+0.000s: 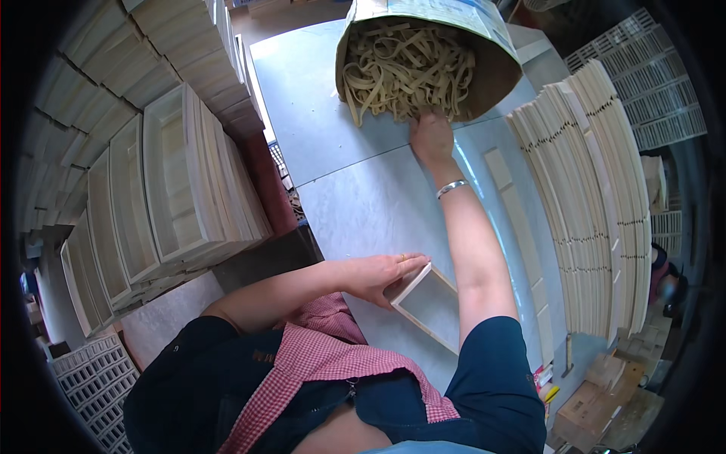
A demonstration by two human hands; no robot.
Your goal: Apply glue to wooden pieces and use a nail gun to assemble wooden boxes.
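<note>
My left hand (386, 276) is closed round one short end of a thin rectangular wooden frame (411, 287) on the grey tabletop (355, 193), close to my body. My right forearm hides part of the frame's right side. At the far end of the table, my right hand (432, 138) reaches to the mouth of a large sack (495, 83) lying on its side. The sack holds a heap of flat beige bands (408, 64), looped and tangled. My right fingertips are buried among the bands at the heap's front edge, so their grip is hidden.
Stacked pale wooden frames (170, 170) rise at the left. Long rows of thin wooden pieces (586, 204) stand along the table's right side, beside a line of flat strips (514, 216). White plastic crates (643, 83) and a cardboard box (601, 393) are farther right.
</note>
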